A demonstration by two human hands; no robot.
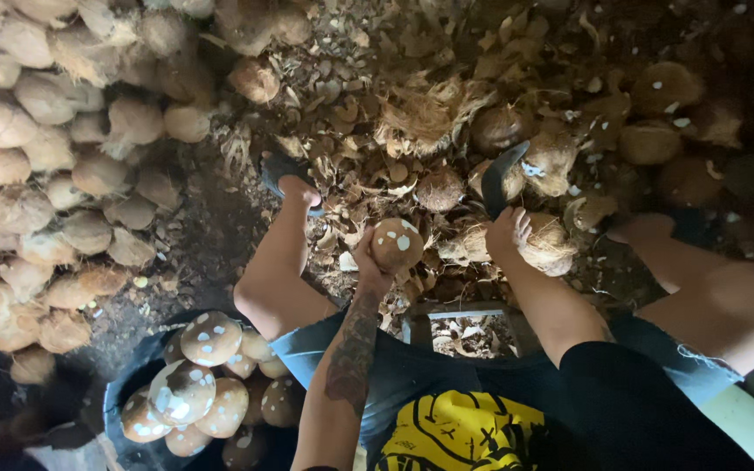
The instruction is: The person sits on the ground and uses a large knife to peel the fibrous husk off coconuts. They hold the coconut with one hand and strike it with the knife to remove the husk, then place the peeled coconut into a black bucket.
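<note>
My left hand [375, 264] grips a round brown coconut [396, 244] with white pared spots and holds it up in front of me. My right hand [506, 234] is closed on the handle of a dark curved blade [499, 177] that points away from me, just right of the coconut. Blade and coconut are apart. Below both hands lies a heap of shell chips and husk fibre [412, 113].
A large pile of pale husked coconuts [54, 157] fills the left side. A dark tub [124, 397] at lower left holds several pared, white-spotted coconuts. Darker coconuts [656, 139] lie at the right. My legs are spread, left foot [294, 186] in a sandal.
</note>
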